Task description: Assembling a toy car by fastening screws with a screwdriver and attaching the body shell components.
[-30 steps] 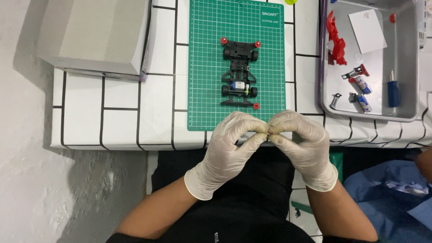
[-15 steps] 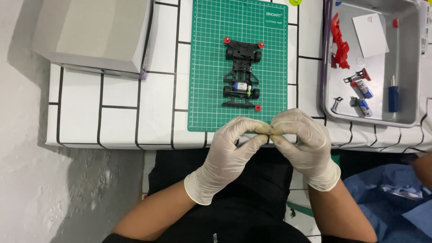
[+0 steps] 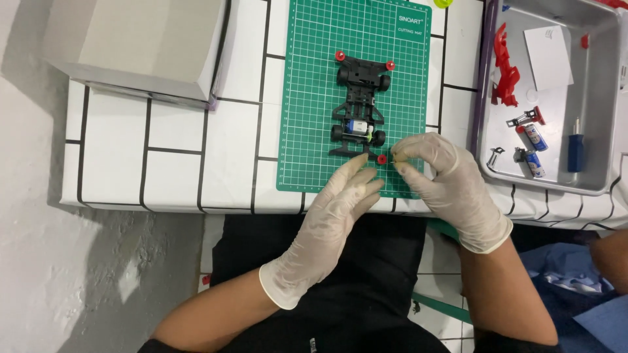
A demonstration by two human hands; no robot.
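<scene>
The black toy car chassis [image 3: 360, 108] lies at centre top of the frame on the green cutting mat [image 3: 314, 98]; at its lower end, right hand [image 3: 451, 183] fingers pinch a small part beside the red roller [image 3: 382, 159], while left hand [image 3: 340, 202] fingers lie loosely spread on the bench [image 3: 176, 163] edge

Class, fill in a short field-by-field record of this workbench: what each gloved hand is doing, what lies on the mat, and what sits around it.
Left hand: open, fingers stretched toward the toy car chassis, holding nothing visible
Right hand: fingertips pinched beside the red roller; whether it grips a part cannot be told
Surface: green cutting mat on a white tiled table
Right side: grey tray with small parts
Left side: grey box
</scene>
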